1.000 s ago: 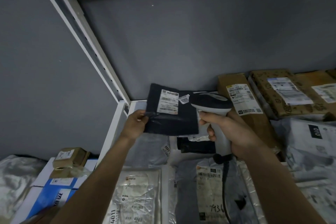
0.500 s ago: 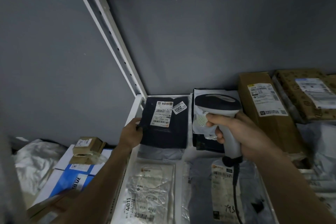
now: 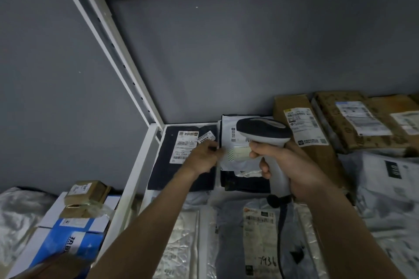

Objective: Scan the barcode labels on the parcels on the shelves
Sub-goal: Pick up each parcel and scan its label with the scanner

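Gripping the scanner (image 3: pixel 264 130) by its handle, the right hand (image 3: pixel 292 165) aims it at the white parcel (image 3: pixel 233 142) near the shelf's (image 3: pixel 138 165) back left corner; the left hand (image 3: pixel 204 157) pinches that parcel's left edge, beside the black parcel (image 3: pixel 167 165) lying in the corner.

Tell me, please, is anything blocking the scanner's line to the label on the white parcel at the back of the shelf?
Nothing visible blocks it. The scanner, gripped by the right hand, hangs right over the white parcel. The left hand holds that parcel's left edge, beside the label, not across it. The scanner's head hides part of the parcel from this view.
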